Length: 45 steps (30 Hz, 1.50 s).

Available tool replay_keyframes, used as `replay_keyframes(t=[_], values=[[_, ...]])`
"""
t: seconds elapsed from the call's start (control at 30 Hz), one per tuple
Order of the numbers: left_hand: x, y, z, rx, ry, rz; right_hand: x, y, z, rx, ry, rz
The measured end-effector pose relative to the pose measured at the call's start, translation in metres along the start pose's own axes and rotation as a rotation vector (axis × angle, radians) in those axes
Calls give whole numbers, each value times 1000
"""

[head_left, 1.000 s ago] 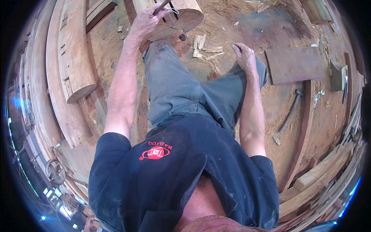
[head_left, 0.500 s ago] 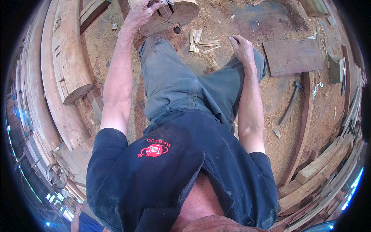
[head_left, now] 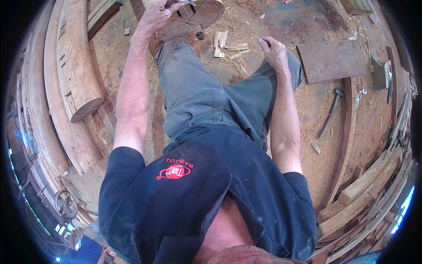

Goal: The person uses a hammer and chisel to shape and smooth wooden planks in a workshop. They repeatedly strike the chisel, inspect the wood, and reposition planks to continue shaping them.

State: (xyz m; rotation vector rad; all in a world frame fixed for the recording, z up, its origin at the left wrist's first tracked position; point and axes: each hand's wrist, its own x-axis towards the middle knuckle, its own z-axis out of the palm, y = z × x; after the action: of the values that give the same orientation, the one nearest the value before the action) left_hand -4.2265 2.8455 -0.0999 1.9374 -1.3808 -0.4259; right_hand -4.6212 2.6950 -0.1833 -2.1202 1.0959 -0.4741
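At frame top, the left hand has its grip around a metal tool by a log, cut end facing down-frame, long axis running upward; the right hand is curled, contents unclear.

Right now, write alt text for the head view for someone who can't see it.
A person's left hand holds a thin metal item, partly out of frame, at the end of a thick log. The loosely curled right hand is by the right knee. Wood chips, a brown board and a hammer-like tool lie on the dusty floor; logs line the left.
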Motion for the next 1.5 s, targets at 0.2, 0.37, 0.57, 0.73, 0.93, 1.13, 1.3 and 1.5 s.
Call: replay_keyframes(t=[0.2,0.37,0.57,0.73,0.93,1.13,1.3,1.5], values=[[2,0,0,29,28,41,1,-2,1,-11,7,7],[3,1,0,49,40,39,2,-1,2,14,-11,28],[4,1,0,33,32,28,2,1,4,21,-3,36],[5,1,0,-52,41,85,4,1,5,9,-3,33],[1,1,-1,4,33,46,5,1,4,-13,-31,40],[2,-1,-3,23,42,69,6,1,5,-12,-33,18],[3,-2,-4,21,17,78,6,3,7,-10,-14,-3],[6,0,-4,-28,18,100,6,4,7,-24,-15,8]])
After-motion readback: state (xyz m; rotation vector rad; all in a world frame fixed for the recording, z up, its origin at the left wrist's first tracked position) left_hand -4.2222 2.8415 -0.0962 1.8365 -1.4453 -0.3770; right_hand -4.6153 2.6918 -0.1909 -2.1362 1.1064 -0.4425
